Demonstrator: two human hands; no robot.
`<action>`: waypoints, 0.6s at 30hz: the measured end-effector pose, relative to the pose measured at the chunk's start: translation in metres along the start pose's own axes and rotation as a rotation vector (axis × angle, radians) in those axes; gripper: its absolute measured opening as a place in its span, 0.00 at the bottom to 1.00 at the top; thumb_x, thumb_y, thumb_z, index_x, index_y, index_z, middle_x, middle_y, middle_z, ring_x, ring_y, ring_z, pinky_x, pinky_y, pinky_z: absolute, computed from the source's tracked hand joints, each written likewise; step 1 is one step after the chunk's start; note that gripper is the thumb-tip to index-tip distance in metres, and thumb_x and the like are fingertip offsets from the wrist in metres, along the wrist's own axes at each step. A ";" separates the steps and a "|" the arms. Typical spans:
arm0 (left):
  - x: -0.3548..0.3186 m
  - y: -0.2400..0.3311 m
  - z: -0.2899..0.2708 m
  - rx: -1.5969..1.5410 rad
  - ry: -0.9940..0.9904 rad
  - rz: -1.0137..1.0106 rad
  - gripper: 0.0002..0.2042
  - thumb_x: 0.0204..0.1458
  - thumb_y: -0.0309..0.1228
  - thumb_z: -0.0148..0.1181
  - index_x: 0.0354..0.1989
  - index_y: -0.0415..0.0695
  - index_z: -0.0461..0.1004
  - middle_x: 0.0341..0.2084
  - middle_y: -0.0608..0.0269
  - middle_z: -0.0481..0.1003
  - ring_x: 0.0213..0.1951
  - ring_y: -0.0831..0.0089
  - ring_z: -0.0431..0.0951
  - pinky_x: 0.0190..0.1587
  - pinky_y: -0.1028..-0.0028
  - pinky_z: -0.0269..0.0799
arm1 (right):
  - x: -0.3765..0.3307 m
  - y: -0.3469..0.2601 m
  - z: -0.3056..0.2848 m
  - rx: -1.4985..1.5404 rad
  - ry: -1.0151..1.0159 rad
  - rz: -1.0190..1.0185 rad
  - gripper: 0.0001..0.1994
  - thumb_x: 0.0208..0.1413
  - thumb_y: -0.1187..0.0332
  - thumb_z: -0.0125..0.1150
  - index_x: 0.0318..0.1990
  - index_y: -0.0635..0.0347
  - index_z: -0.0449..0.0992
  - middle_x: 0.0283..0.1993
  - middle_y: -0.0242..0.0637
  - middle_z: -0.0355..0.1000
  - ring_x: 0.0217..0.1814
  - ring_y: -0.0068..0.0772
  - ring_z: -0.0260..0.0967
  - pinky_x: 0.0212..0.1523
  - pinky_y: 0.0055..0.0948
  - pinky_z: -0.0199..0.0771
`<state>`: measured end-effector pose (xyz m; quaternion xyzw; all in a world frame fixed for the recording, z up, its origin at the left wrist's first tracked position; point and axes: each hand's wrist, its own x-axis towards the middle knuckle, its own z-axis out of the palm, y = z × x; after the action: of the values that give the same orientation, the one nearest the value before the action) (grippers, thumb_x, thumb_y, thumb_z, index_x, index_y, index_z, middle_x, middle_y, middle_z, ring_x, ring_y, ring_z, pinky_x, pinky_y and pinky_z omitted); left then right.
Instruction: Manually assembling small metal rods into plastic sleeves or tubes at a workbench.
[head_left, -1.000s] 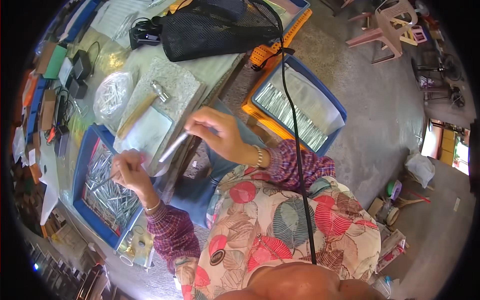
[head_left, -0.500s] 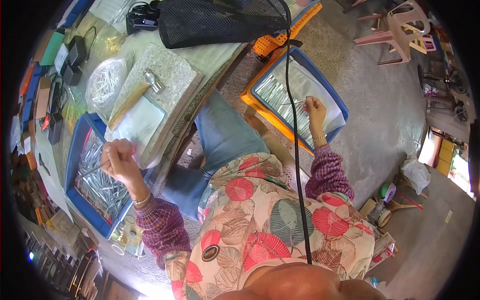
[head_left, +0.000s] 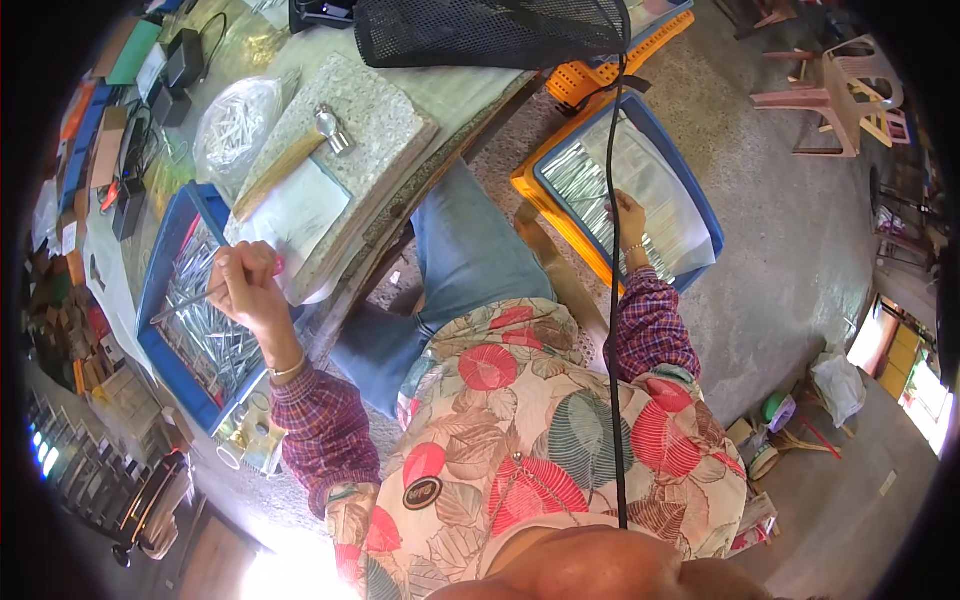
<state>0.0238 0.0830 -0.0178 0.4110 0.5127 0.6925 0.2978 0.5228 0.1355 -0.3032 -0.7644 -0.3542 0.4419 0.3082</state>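
Note:
My left hand [head_left: 245, 285] is closed around a thin metal rod [head_left: 185, 303], which pokes out to the left over a blue tray [head_left: 160, 255] full of similar metal rods. My right hand [head_left: 628, 215] reaches down into a second blue tray [head_left: 700, 215] beside my right leg. Its fingers rest on rows of silvery metal pieces [head_left: 585, 185] lying on a white sheet. Whether those fingers grip anything is hidden.
A grey stone slab [head_left: 375, 125] on the table carries a hammer [head_left: 325, 125] and a white sheet [head_left: 290, 210]. A plastic bag of metal pieces [head_left: 235, 125] lies beside it. A black mesh bag [head_left: 490, 30] sits at the far edge. An orange crate [head_left: 530, 190] supports the right tray. Pink plastic chairs [head_left: 850, 90] stand far right.
My right hand left the slab, swung right and came down into the right tray. My left hand stayed over the left tray and now holds a thin rod.

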 end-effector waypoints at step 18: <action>0.001 0.000 -0.012 0.038 0.164 -0.070 0.17 0.54 0.27 0.47 0.12 0.45 0.57 0.09 0.70 0.55 0.13 0.81 0.53 0.16 0.78 0.46 | 0.000 -0.015 0.008 0.193 -0.196 -0.090 0.19 0.57 0.68 0.49 0.55 0.61 0.66 0.52 0.36 0.67 0.44 0.28 0.69 0.41 0.25 0.70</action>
<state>0.0127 0.0782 -0.0194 0.3402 0.5623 0.7033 0.2710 0.5121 0.1450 -0.2948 -0.6679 -0.3721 0.5322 0.3637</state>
